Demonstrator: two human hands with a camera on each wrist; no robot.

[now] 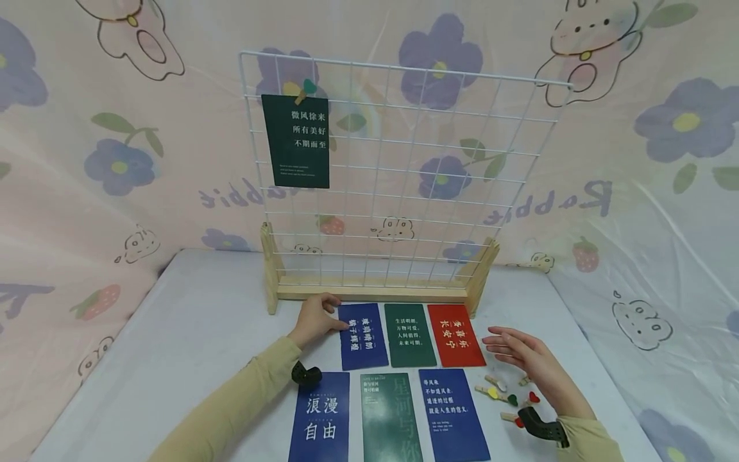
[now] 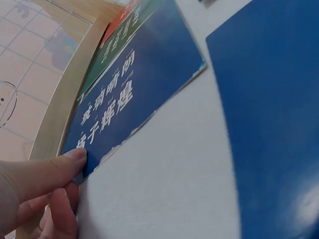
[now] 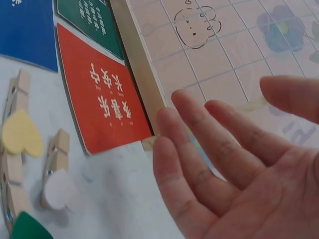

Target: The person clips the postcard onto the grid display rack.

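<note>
My left hand (image 1: 314,321) is at the near-left corner of a blue card (image 1: 364,354) with white characters. In the left wrist view the thumb (image 2: 62,167) lies over the card's corner, with the other fingers curled below its edge. A green card (image 1: 410,335) and a red card (image 1: 456,335) complete that upper row, just in front of the rack's wooden base. To the right of the red card hovers my right hand (image 1: 531,359), fingers loosely extended and holding nothing. Below it lie several small wooden clothespins (image 3: 55,159) with coloured hearts.
A white wire grid rack (image 1: 398,170) on wooden feet (image 1: 270,269) stands behind the cards. A dark green card (image 1: 297,163) hangs at its upper left from a green-heart clothespin (image 1: 305,92). Nearer me lie two blue cards (image 1: 319,443) (image 1: 453,443) flanking a green one (image 1: 389,410).
</note>
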